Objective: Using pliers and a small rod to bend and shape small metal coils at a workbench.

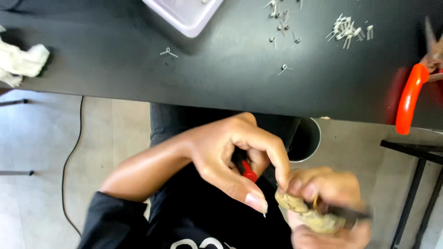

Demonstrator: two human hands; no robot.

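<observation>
Cloth, white and crumpled (20, 62), lies at the far left edge of the black tabletop (115, 50). Further right sit a small metal clip (168, 52), then the corner of a pale plastic tray (187, 16), then loose metal pins (284, 27) and a denser heap of them (348, 30). Below the tabletop edge, the left hand (230, 154) curls over the lap, its fingers (281, 161) closed around a small red-handled tool (249, 173), thumb pointing down. Just beside it, touching at the fingertips, the right hand (330, 203) grips a blurred tan lump (304, 212) with a dark, yellow-tipped piece against it; what that is cannot be told. Orange-handled pliers (410, 97) rest at the tabletop's right edge.
</observation>
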